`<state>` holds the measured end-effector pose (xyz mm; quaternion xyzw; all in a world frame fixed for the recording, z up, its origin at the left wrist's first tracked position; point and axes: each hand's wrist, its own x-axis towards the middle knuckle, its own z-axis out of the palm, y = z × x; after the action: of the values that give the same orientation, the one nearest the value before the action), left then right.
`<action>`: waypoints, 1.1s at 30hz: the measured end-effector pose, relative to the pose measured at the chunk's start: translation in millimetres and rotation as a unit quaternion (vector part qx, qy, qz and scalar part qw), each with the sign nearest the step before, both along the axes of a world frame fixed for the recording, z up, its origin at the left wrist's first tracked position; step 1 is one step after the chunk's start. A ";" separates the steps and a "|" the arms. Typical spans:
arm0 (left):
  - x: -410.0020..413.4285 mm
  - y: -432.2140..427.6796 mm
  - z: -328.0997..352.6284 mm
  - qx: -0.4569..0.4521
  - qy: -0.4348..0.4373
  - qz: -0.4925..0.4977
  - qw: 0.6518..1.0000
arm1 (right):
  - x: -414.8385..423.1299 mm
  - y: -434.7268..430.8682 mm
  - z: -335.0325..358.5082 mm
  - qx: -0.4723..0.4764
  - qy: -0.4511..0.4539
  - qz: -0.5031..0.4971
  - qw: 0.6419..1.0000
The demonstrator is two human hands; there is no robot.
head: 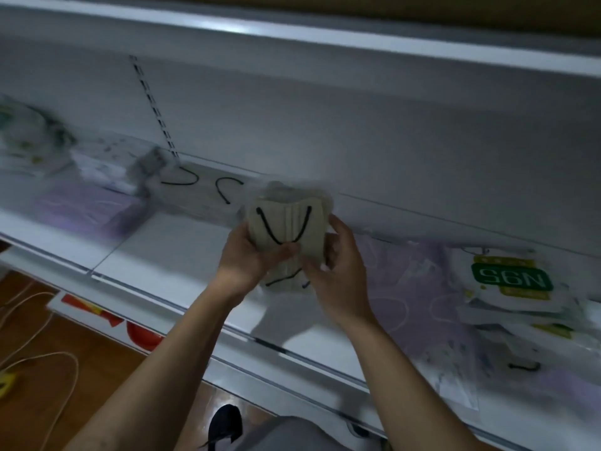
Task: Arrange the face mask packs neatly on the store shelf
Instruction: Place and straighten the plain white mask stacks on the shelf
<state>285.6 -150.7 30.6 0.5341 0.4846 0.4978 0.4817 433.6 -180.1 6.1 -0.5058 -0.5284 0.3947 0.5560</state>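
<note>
Fingers (282, 251) of both hands curl around a beige face mask pack (286, 222) with black ear loops, pinching its lower half. The left hand (245, 255) lays its thumb across the front, and the right hand (340, 255) wraps the right edge. The pack is held upright in the air, just above the white shelf (182, 245), apparently not touching it. The two-handed hold looks meant to square the soft stack and stop its clear wrapper sagging before it is set down.

Behind it a greyish pack (195, 193) lies flat on the shelf with black loops showing, probably the row this one should join. To the left are purple packs (84, 206) and white printed packs (104, 161), both blurred. To the right, more purple packs (400, 288) and a green-labelled N95 pack (512, 278) overlap loosely and look untidy. Below are a wooden floor, pale cables (39, 359) and a dark shoe (224, 421).
</note>
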 end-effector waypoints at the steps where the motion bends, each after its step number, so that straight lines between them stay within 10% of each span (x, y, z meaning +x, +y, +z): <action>1: -6.3 -0.4 3.3 0.017 0.007 -0.010 1.000 | -5.6 3.0 3.9 0.013 -0.007 -0.002 1.000; 6: -41.6 3.9 11.7 0.102 0.036 -0.035 0.993 | -40.4 12.9 13.4 0.055 0.004 0.012 0.998; 33: -93.7 51.2 -24.0 -0.067 -0.081 -0.039 0.994 | -134.1 31.0 -10.6 -0.059 -0.090 -0.119 0.987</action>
<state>192.0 -99.5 6.5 0.4775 0.4550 0.4863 0.5732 299.5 -149.2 -4.5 -0.6306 -0.4884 0.3088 0.5182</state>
